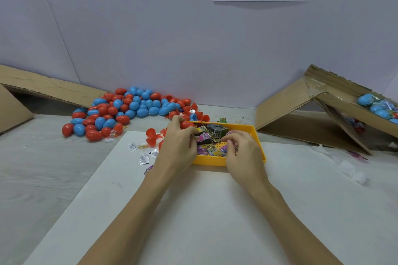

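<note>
Your left hand [178, 144] curls round a smooth red plastic egg shell [186, 124] at the far left corner of the shallow yellow plastic tray [215, 162]. The shell is round and slippery, so a loose hold could let it pop out and roll to the big pile of red and blue plastic eggs [129, 109] behind.

Your right hand [243, 153] dips bent fingers into the small shiny paper packets [204, 136] in the tray; I cannot tell if it pinches one. The packets are thin, crinkly and jumbled, so you could lift two at once or flick some over the low rim.

The tray looks light and sits on a flat white board [193, 211], so a hard push could slide it. The tipped brown cardboard box [290, 103] on the right looks rough and dull.
</note>
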Demonstrator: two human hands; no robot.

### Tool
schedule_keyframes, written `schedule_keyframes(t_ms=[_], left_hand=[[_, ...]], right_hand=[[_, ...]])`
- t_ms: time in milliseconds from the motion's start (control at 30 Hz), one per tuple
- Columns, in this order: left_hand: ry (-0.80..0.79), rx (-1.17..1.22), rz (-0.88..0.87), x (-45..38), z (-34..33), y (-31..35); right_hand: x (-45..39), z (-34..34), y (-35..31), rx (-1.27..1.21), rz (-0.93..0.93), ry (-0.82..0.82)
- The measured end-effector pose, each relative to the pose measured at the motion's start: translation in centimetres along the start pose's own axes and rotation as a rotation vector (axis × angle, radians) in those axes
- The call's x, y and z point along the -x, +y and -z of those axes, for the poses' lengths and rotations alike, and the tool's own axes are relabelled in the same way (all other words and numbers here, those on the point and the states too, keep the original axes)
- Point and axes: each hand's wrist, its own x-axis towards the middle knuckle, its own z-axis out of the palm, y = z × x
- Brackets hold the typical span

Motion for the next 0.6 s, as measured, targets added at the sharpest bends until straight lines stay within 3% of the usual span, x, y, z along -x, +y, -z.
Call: schedule_keyframes(t_ms=[100,267,600], left_hand=[[0.004,-0.044,0.018,-0.1,0.3,-0.7],[0.001,-0.019,0.036,0.1,0.5,-0.3],[0.035,0.085,0.06,-0.1,0.9,1.1]], right_hand=[[-0.1,0.3,0.2,0.03,0.089,-0.03],[-0.1,-0.6,0.2,0.278,0.15,-0.276],[-0.4,0.4,-0.1,-0.073,0.079,-0.07]])
